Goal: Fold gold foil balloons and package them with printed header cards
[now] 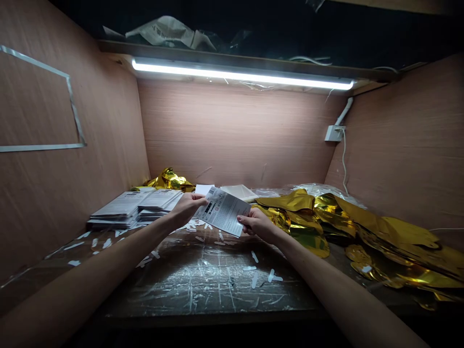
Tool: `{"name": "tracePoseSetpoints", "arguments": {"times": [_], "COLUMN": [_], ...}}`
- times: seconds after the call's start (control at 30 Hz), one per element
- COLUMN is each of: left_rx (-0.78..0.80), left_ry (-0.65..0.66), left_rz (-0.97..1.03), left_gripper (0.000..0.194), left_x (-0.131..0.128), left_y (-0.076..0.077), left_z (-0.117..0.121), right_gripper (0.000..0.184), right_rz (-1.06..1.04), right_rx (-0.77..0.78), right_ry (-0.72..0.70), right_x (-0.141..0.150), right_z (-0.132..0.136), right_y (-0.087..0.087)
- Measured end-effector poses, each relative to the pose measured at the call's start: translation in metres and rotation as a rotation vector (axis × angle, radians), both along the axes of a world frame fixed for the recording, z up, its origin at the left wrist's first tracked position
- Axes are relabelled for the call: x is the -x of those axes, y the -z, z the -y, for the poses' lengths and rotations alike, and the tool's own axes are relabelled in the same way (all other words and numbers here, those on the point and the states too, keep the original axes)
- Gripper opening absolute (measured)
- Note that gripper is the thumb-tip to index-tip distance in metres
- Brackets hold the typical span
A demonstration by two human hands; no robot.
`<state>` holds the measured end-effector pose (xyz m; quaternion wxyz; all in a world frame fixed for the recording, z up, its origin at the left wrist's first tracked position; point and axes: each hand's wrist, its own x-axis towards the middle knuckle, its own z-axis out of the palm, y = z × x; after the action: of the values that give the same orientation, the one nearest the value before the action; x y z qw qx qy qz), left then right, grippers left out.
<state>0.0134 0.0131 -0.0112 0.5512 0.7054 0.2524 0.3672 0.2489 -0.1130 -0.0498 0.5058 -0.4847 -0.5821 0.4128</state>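
Left of centre, stacks of printed cards (pixel 119 205) lie near my left hand (pixel 186 209), which pinches the left edge of a single printed card (pixel 225 212). I hold that card tilted at the middle of the frame, white slips (pixel 254 280) scattered lower down, with my right hand (pixel 259 224) gripping its lower right corner. Crumpled gold foil (pixel 340 217) spreads across the right side.

Printed card (pixel 227 212), round red sign (pixel 217 209), lettering (pixel 227 222) (illegible)

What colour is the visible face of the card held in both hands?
Pale grey with dark print; the card shows best in the head view.
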Motion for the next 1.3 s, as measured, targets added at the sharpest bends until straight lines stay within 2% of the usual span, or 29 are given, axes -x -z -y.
{"name": "tracePoseSetpoints", "arguments": {"times": [0.13, 0.33, 0.5, 0.57, 0.7, 0.77, 0.93, 1.07, 1.2, 1.3], "left_rx": [-0.042, -0.036, 0.009, 0.079, 0.321, 0.350, 0.291, 0.223, 0.089, -0.031], "left_ry": [0.019, 0.001, 0.089, 0.158, 0.274, 0.324, 0.437, 0.460, 0.342, 0.260], "left_rz": [0.017, -0.010, -0.042, -0.046, 0.043, 0.056, 0.045, 0.022, -0.009, -0.065], "left_gripper": [0.011, 0.011, 0.015, 0.020, 0.028, 0.029, 0.040, 0.040, 0.034, 0.033], "left_x": [-0.001, -0.005, -0.001, 0.004, 0.013, 0.014, 0.014, 0.011, 0.007, 0.006], "left_y": [0.003, 0.006, 0.004, 0.003, 0.004, 0.006, 0.012, 0.014, 0.017, 0.019], "left_z": [-0.003, -0.006, -0.001, -0.001, -0.005, -0.008, -0.012, -0.015, -0.017, -0.016], "right_gripper": [0.038, 0.038, 0.038, 0.039, 0.042, 0.043, 0.042, 0.044, 0.045, 0.045], "right_rz": [0.059, 0.109, 0.107, 0.087, -0.006, -0.038, -0.078, -0.092, -0.116, -0.228], "right_rx": [-0.004, -0.016, -0.015, -0.015, 0.003, 0.012, 0.048, 0.064, 0.033, -0.061], "right_ry": [0.002, -0.056, -0.067, -0.044, -0.058, -0.086, -0.109, -0.108, -0.079, -0.005], "right_x": [-0.004, -0.005, -0.009, -0.014, -0.023, -0.025, -0.025, -0.025, -0.025, -0.026], "right_z": [0.000, 0.001, 0.002, 0.003, 0.005, 0.005, 0.004, 0.004, 0.006, 0.006], "right_y": [-0.001, -0.003, -0.003, -0.003, -0.003, -0.002, 0.001, 0.002, -0.002, -0.007]}}
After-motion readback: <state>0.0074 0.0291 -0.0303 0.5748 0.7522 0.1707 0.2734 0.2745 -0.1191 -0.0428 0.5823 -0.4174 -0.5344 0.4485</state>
